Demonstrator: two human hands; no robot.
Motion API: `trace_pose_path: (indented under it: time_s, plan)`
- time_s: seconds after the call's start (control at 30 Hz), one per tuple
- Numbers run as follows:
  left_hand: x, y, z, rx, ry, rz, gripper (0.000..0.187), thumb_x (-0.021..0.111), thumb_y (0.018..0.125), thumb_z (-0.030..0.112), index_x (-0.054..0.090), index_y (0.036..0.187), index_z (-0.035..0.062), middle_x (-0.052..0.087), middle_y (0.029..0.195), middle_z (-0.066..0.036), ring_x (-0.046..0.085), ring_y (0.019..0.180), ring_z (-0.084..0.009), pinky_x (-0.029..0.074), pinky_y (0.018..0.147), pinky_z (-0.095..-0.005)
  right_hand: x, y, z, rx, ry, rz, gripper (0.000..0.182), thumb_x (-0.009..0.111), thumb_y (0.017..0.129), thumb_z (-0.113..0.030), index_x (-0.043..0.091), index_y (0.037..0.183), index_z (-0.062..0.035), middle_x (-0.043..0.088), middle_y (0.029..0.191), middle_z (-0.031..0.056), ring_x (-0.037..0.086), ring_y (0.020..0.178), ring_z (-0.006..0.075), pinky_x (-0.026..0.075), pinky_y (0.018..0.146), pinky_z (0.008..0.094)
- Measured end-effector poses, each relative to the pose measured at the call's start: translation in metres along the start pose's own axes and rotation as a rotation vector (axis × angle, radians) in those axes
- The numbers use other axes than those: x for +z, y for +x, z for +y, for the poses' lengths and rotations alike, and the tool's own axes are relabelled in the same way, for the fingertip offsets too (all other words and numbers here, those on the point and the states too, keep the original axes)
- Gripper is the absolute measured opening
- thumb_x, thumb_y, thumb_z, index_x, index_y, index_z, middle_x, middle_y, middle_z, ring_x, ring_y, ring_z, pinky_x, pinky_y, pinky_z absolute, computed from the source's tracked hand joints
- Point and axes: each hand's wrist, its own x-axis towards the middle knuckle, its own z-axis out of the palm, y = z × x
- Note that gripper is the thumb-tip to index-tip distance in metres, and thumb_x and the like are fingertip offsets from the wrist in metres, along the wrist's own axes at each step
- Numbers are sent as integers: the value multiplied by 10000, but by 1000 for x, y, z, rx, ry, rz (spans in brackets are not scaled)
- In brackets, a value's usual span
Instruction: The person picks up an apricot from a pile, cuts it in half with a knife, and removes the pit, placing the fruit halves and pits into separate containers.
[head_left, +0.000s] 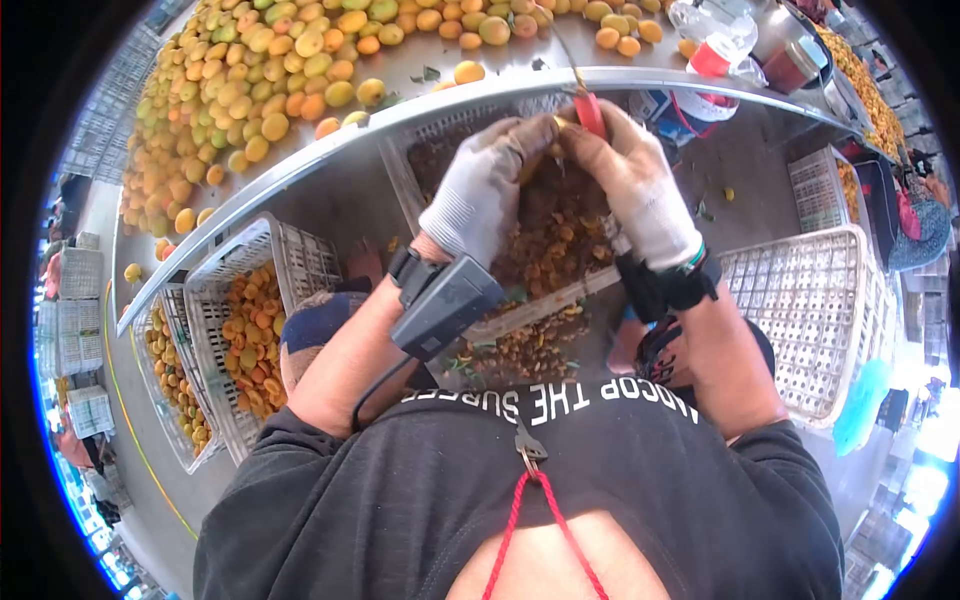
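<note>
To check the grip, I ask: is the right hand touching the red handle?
Touching: the head view shows the right hand closed on the red handle.

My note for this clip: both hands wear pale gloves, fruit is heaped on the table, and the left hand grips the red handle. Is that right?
Not quite: the head view shows the red handle in the right hand, not the left hand. The rest stands: pale gloves on both hands, fruit heaped on the table.
</note>
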Motion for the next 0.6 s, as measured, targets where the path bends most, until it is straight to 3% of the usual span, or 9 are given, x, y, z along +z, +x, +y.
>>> trace_pose_path:
  time_s: [0.03, 0.07, 0.13, 0.4, 0.47, 0.6]
  plan:
    - [-6, 2, 2, -26, 150, 27, 310, 640, 942, 325, 654, 1018, 25, 600, 796, 16, 547, 696, -65, 439, 606, -211, -3, 1, 0, -21, 20, -28, 313, 626, 892, -173, 593, 1148, 5, 662, 955, 163, 619, 867, 205, 484, 799, 326]
    - [-8, 4, -1, -11, 143, 26, 347, 644, 936, 365, 662, 1015, 28, 578, 762, 43, 495, 622, -40, 376, 531, -190, -10, 1, 3, -88, -44, -110, 341, 606, 929, -137, 559, 1227, 21, 639, 1055, 68, 567, 957, 106, 460, 867, 251]
    - [-4, 0, 3, -27, 158, 48, 357, 642, 937, 386, 664, 1017, 39, 574, 754, 47, 468, 579, -26, 351, 499, -183, -13, 2, -3, -153, -142, -180, 369, 619, 913, -131, 547, 1245, 14, 644, 1048, 82, 578, 961, 115, 471, 871, 267]
    - [-8, 9, -8, 195, 369, 114, 336, 587, 982, 347, 709, 1002, 35, 562, 700, 64, 450, 604, -14, 367, 522, -202, 0, -2, -3, -240, -286, -98, 261, 622, 899, -103, 549, 1129, -3, 617, 901, 132, 591, 807, 207, 480, 764, 322]
    - [-14, 16, -17, 287, 472, 124, 368, 561, 994, 343, 699, 1016, 3, 597, 720, 30, 483, 641, -47, 399, 555, -227, 6, -3, -4, -211, -266, -9, 212, 659, 863, -137, 560, 998, -8, 597, 844, 215, 593, 756, 392, 479, 678, 402]
    - [-11, 19, -23, 273, 399, 149, 418, 530, 1004, 362, 678, 1013, -29, 620, 735, -13, 528, 713, -94, 455, 669, -266, 12, -5, -9, -142, -193, 22, 153, 617, 895, -105, 556, 989, -2, 589, 827, 205, 590, 743, 387, 477, 669, 400]
